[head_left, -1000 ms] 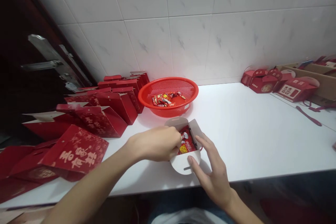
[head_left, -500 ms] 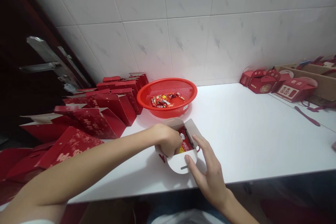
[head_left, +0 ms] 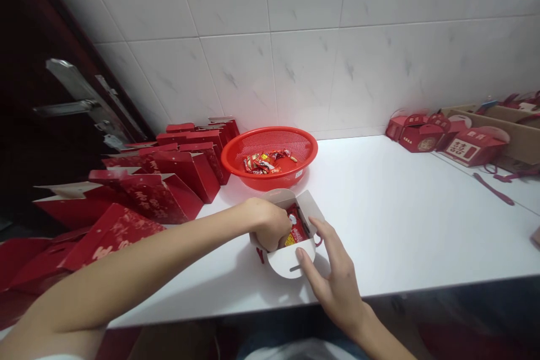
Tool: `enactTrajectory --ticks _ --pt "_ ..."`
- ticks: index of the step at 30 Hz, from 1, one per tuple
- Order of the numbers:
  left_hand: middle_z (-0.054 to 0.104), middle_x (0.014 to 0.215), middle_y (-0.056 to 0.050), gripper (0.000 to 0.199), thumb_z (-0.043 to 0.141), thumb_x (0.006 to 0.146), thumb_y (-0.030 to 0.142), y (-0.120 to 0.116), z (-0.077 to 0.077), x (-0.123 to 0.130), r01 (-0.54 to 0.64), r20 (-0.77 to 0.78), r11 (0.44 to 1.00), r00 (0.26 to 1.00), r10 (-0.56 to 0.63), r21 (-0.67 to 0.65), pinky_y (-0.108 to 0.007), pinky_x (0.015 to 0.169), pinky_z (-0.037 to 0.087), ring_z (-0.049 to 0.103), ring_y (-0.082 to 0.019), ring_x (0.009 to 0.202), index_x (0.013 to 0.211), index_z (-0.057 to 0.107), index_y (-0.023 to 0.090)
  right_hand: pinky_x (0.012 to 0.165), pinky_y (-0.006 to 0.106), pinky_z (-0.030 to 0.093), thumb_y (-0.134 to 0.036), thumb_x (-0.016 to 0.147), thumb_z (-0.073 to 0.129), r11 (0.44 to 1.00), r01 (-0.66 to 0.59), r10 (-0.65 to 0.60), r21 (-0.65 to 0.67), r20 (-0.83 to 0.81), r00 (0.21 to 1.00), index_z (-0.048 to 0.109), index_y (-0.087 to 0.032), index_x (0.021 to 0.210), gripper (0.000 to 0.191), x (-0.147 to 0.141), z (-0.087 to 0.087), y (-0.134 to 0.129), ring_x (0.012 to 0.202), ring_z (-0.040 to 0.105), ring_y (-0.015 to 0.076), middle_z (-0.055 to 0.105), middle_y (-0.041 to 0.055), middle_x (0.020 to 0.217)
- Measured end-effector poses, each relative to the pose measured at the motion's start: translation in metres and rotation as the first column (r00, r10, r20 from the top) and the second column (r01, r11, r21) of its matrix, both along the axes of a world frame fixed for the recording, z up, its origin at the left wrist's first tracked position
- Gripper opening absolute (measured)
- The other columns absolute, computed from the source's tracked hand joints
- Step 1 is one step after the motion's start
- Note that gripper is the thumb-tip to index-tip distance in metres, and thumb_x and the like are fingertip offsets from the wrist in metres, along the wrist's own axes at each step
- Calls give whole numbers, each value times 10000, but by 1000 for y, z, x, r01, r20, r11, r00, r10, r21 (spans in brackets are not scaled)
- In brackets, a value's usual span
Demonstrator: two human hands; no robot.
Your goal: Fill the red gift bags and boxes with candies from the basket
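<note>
An open box (head_left: 291, 265) with pale inner flaps stands near the table's front edge, red-and-yellow packets (head_left: 297, 228) inside it. My left hand (head_left: 272, 228) reaches down into the box's left side; its fingertips are hidden, so what it holds, if anything, does not show. My right hand (head_left: 331, 270) rests against the box's right side and front flap, thumb and fingers apart. Just behind the box sits a red plastic basket (head_left: 270, 180) with several wrapped sweets (head_left: 264, 162) in it.
Several red paper bags (head_left: 162, 191) stand in rows at the left. Small red boxes (head_left: 475, 145) and a cardboard carton (head_left: 521, 140) are at the back right, with a dark red strap (head_left: 493, 189) in front. A door handle (head_left: 67, 108) shows at far left.
</note>
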State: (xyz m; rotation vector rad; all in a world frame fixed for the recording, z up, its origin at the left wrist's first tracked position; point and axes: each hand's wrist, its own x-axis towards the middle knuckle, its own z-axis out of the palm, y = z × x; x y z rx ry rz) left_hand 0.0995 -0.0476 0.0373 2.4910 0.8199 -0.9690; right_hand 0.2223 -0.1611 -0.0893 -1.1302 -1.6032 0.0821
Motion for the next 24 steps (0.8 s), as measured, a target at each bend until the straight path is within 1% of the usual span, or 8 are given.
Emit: enactTrajectory --ticks 4,7,10,13,16,20,22,24 --pt "405 348 38 218 556 526 48 1 2 1 7 -68 998 998 -11 -57 -282 441 279 371 -150 369 417 469 216 903 440 580 -209 945 569 1000 2 -2 -3 -1 1000 450 -209 1428 497 0 1 0 1155 634 286 644 155 1262" --pt "376 368 35 235 538 573 54 0 3 2 17 -115 998 993 -23 -56 -294 473 298 349 -145 384 426 441 209 897 434 580 -206 948 567 1000 -1 1 -2 -6 1000 448 -210 1425 491 -1 1 0 1145 636 282 643 154 1255" --pt "418 417 20 244 516 658 64 -2 9 2 40 -128 998 991 -44 -38 -301 503 324 367 -152 419 474 576 213 901 432 579 -204 949 570 1000 -1 1 -2 -7 1000 440 -202 1426 494 -1 0 0 1139 636 278 642 153 1250" --pt "572 549 -17 252 534 751 123 -2 19 -2 17 -62 999 998 -15 33 -292 509 346 467 -170 511 638 738 217 903 436 577 -201 946 574 1000 -2 2 -7 -6 1000 443 -195 1419 491 -2 1 1 1150 630 281 636 156 1263" --pt "678 743 -54 230 564 780 128 0 25 -8 5 94 992 995 -17 127 -272 511 354 547 -167 597 803 784 193 906 440 574 -191 944 576 1000 -15 15 -7 -4 1000 437 -200 1419 494 -2 1 1 1168 621 283 630 156 1283" --pt "681 1007 -87 340 512 821 51 0 17 -9 8 239 965 968 -73 263 -251 556 382 612 -163 720 995 764 198 914 442 567 -189 946 579 1000 -23 23 -8 -10 1000 428 -201 1429 506 -2 0 2 1180 613 283 623 157 1297" --pt "674 1013 -105 332 511 833 40 -3 11 -7 9 245 945 965 -94 327 -258 589 398 635 -199 809 1004 757 184 916 443 563 -189 948 575 1000 -18 18 -9 -13 1000 425 -201 1434 509 -2 -1 2 1188 606 284 618 158 1303" --pt "682 931 -110 299 529 828 26 -5 7 -5 48 225 927 964 -140 373 -275 604 401 639 -229 834 966 757 163 910 444 562 -189 950 573 1000 -17 17 -6 -12 1000 422 -203 1438 511 -2 -1 3 1195 600 287 617 157 1301"
